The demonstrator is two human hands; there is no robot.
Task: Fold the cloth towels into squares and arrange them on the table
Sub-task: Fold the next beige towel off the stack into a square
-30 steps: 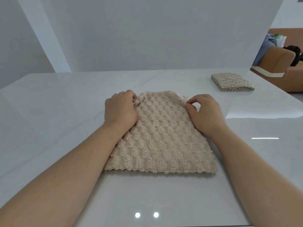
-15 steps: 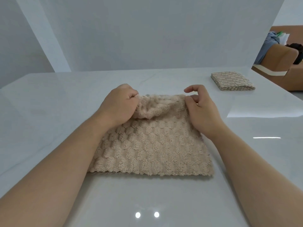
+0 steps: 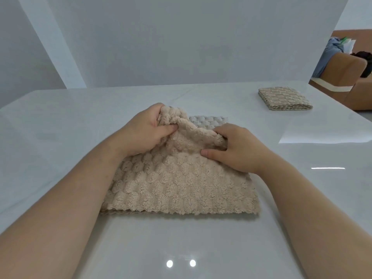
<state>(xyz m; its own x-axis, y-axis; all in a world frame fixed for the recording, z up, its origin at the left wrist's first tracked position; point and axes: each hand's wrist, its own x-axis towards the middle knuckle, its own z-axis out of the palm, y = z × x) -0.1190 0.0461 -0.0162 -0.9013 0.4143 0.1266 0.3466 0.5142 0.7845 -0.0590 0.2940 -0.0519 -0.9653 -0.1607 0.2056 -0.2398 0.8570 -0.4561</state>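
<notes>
A beige bubble-textured towel [image 3: 181,184] lies on the glossy white table [image 3: 80,117] in front of me. My left hand [image 3: 145,131] grips its far left corner, lifted off the table. My right hand [image 3: 237,148] pinches the far right edge, thumb on top. Between them the far edge is raised and drawn toward me, baring a paler layer [image 3: 209,120] underneath. The near edge lies flat. A second towel [image 3: 283,98], folded into a square, sits at the far right of the table.
A white wall rises behind the table's far edge. Past the table's right side stands a brown sofa [image 3: 350,77] with clothes heaped on it. Ceiling lights reflect in the tabletop near me.
Both hands have lifted the towel's far edge and pulled it toward me, folding it over the near half. The paler layer beneath has come into sight. The folded towel has not moved.
</notes>
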